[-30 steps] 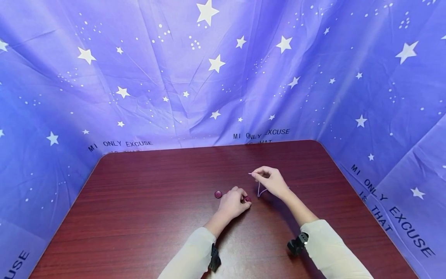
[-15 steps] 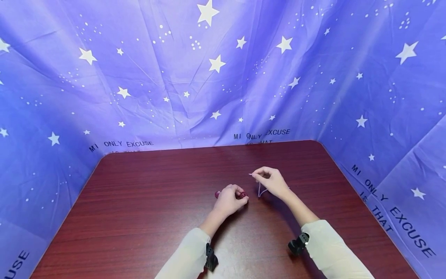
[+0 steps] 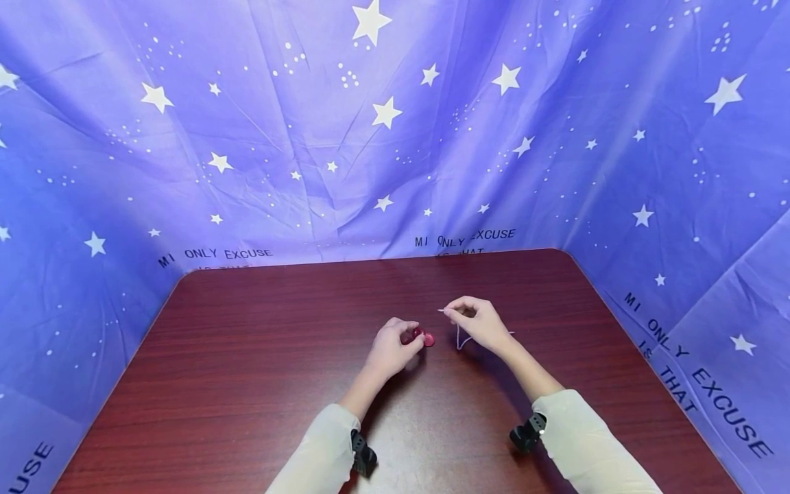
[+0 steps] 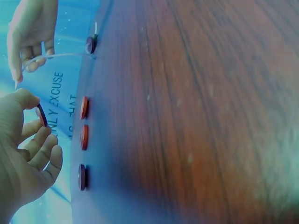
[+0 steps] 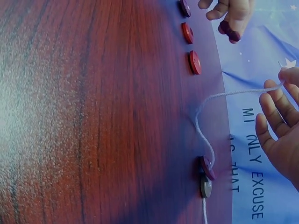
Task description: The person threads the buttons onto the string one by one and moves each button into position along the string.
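My left hand (image 3: 390,346) pinches a dark maroon button (image 4: 42,115) by its edge between thumb and fingers, raised above the tabletop. To its right, my right hand (image 3: 481,322) pinches a pale cord (image 5: 243,92) near one end; a thin tip sticks out past the fingertips. The cord droops to the table and runs through a purple button (image 5: 208,168) and a grey button (image 5: 206,186). Loose below my left hand lie two red buttons, one (image 5: 195,62) nearer the cord and another (image 5: 188,32) beyond it, plus a dark button (image 5: 185,8).
The dark red wood-grain table (image 3: 259,384) stretches around both hands. A blue-purple star-print cloth (image 3: 308,137) hangs behind it and along both sides. Black wrist cameras sit at the left cuff (image 3: 364,456) and the right cuff (image 3: 527,433).
My left hand has shifted left and slightly away from me, bringing a red button into sight beside its fingers. The leftmost loose button is now covered by that hand. My right hand barely moves.
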Available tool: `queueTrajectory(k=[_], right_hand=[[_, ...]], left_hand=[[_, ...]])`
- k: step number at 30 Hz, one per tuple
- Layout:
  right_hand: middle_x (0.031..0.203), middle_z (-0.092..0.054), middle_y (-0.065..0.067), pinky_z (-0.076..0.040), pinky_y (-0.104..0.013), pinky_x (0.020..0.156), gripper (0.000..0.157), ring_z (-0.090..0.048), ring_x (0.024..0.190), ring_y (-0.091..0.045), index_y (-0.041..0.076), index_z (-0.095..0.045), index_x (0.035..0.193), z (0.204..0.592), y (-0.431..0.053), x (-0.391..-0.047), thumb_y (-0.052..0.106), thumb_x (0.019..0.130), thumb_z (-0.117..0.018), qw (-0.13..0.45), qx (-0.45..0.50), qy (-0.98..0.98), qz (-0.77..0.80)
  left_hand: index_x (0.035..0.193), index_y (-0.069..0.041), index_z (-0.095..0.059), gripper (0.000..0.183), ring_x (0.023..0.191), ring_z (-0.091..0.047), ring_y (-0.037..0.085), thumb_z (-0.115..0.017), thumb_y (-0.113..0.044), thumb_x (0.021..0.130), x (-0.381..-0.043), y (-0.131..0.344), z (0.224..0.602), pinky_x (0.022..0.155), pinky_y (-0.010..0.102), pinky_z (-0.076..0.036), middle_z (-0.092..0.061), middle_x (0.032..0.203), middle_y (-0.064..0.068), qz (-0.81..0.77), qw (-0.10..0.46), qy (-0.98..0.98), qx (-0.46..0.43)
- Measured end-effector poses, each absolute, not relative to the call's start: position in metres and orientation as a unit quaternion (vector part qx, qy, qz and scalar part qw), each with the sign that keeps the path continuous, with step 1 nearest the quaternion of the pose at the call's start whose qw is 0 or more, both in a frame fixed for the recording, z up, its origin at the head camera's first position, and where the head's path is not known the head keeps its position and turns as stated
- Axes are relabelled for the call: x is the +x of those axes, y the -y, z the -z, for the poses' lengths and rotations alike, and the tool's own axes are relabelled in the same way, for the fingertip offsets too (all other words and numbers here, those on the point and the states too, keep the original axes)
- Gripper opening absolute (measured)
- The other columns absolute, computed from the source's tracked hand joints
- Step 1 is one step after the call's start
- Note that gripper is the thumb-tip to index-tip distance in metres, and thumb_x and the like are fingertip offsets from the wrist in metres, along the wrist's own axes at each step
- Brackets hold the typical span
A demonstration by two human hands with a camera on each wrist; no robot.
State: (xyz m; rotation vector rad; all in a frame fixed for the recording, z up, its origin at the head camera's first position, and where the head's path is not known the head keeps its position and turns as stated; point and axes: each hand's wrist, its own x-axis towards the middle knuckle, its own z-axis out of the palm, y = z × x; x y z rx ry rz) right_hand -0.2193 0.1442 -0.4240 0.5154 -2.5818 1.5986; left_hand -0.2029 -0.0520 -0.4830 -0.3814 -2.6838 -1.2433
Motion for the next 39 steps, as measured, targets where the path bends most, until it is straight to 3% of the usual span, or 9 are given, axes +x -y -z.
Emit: queueTrajectory(k=[4,12,22,28,34,39], right_hand=[[0.071,-0.063,-0.018,-0.041,-0.017,0.052,0.010,-0.057,0.061,-0.022,-0.004,-0.067,0.090,0.424,-0.142,-0.219,0.005,0.086,-0.064,0.030,0.176,0.837,-0.517],[0.071,-0.063,-0.019,-0.043,-0.018,0.053,0.010,-0.057,0.061,-0.019,-0.004,-0.067,0.089,0.422,-0.137,-0.217,0.004,0.086,-0.065,0.029,0.183,0.835,-0.518],[0.073,-0.064,-0.019,-0.043,-0.018,0.054,0.012,-0.057,0.062,-0.011,-0.005,-0.068,0.092,0.421,-0.131,-0.216,0.006,0.086,-0.065,0.007,0.184,0.835,-0.518],[0.074,-0.063,-0.020,-0.043,-0.020,0.049,0.011,-0.056,0.056,-0.024,-0.003,-0.067,0.092,0.422,-0.130,-0.214,0.006,0.087,-0.064,-0.010,0.190,0.831,-0.523],[0.078,-0.061,-0.027,-0.041,-0.021,0.044,0.013,-0.048,0.047,-0.006,-0.005,-0.065,0.094,0.421,-0.128,-0.212,0.006,0.088,-0.062,-0.036,0.187,0.824,-0.534],[0.076,-0.060,-0.024,-0.039,-0.019,0.044,0.012,-0.047,0.048,-0.009,-0.004,-0.066,0.093,0.420,-0.126,-0.210,0.007,0.088,-0.063,-0.039,0.189,0.824,-0.532]], left_hand=[[0.106,-0.003,-0.068,0.030,0.083,-0.062,0.018,-0.067,-0.021,0.082,-0.204,0.060,0.483,0.075,0.029,-0.052,-0.063,0.092,0.006,0.453,0.093,0.878,-0.123],[0.104,-0.004,-0.068,0.026,0.079,-0.063,0.017,-0.069,-0.018,0.082,-0.206,0.071,0.482,0.073,0.029,-0.053,-0.063,0.090,0.006,0.484,0.102,0.860,-0.127],[0.108,-0.001,-0.065,0.030,0.083,-0.066,0.024,-0.068,-0.017,0.082,-0.203,0.080,0.480,0.077,0.040,-0.054,-0.064,0.093,0.010,0.511,0.083,0.845,-0.133],[0.108,0.000,-0.064,0.029,0.084,-0.065,0.022,-0.068,-0.012,0.082,-0.202,0.085,0.482,0.076,0.038,-0.054,-0.065,0.093,0.010,0.524,0.082,0.837,-0.131],[0.109,0.003,-0.063,0.029,0.086,-0.063,0.022,-0.067,-0.008,0.082,-0.203,0.087,0.486,0.076,0.035,-0.054,-0.065,0.096,0.012,0.555,0.079,0.818,-0.126],[0.111,0.004,-0.062,0.030,0.091,-0.064,0.026,-0.067,-0.006,0.083,-0.203,0.087,0.488,0.078,0.032,-0.054,-0.067,0.100,0.015,0.591,0.069,0.795,-0.122]])
